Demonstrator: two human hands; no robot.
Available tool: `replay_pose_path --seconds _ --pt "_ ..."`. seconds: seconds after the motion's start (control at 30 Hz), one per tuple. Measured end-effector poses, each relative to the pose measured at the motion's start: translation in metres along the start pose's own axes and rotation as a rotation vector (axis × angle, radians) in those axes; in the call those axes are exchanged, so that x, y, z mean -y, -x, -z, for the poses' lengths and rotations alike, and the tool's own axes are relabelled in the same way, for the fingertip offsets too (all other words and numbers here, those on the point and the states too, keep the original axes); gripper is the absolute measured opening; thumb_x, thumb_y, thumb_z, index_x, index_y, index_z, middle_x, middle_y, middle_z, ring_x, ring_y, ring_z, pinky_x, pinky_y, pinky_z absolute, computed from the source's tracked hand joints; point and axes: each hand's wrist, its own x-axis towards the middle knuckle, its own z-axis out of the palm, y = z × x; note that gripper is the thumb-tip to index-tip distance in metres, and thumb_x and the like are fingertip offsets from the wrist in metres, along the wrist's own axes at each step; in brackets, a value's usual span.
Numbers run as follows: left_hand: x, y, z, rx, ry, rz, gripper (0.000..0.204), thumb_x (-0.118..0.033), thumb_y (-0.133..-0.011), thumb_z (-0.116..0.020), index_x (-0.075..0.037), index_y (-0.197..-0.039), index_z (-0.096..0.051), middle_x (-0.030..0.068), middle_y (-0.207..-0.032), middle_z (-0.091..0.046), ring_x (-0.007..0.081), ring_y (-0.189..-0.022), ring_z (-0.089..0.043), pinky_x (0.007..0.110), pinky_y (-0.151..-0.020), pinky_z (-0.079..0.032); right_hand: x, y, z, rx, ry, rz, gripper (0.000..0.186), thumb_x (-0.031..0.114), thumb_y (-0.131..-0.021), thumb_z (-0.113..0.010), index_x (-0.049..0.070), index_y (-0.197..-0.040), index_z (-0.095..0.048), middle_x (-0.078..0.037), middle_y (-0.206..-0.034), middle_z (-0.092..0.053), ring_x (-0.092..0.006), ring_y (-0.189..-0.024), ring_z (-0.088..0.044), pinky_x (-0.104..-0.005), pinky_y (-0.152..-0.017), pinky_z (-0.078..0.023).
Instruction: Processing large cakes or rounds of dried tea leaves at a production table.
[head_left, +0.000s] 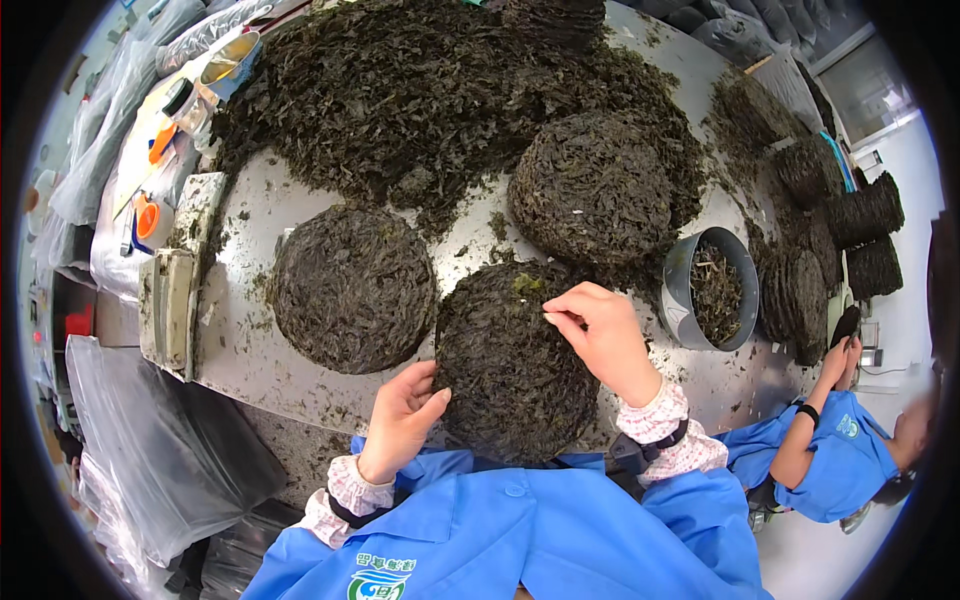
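The dried seaweed disc [515, 380] at the table [240, 335]'s near edge, likely light and brittle, suits rim support; the left hand [400, 415] curls there, grip unclear, while the right hand [608, 332] pinches thumb and forefinger together.

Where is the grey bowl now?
On the head view's right side, the grey bowl stands on the table, between the person's right hand and the dark stacked discs.

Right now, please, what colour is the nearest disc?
The disc is mostly dark greenish brown, head view.
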Motion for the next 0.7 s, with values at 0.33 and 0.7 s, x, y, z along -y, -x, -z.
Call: replay_pose_path --seconds 0.33,0.7 --pt "0.005 -0.002 -0.001 -0.014 -0.015 -0.03 0.046 0.0 -0.098 -0.063 0.013 -0.138 -0.046 0.0144 -0.123 -0.065 0.0128 -0.106 -0.064 0.024 -0.088 -0.053 -0.003 -0.023 -0.03 0.089 0.45 0.192 0.007 0.008 -0.087 -0.064 0.004 -0.092 -0.062 -0.011 -0.085 -0.059 -0.0295 -0.086 -0.063 -0.0416 -0.071 -0.054" --pt "-0.04 0.019 0.039 -0.335 0.022 -0.327 0.04 0.004 -0.094 -0.064 0.003 -0.134 -0.055 0.0063 -0.119 -0.066 0.0107 -0.102 -0.062 0.026 -0.087 -0.051 -0.129 0.107 0.12 -0.466 0.608 -0.448 0.013 0.001 -0.094 -0.062 -0.001 -0.107 -0.066 -0.015 -0.097 -0.07 -0.0246 -0.086 -0.071 -0.0349 -0.078 -0.056"
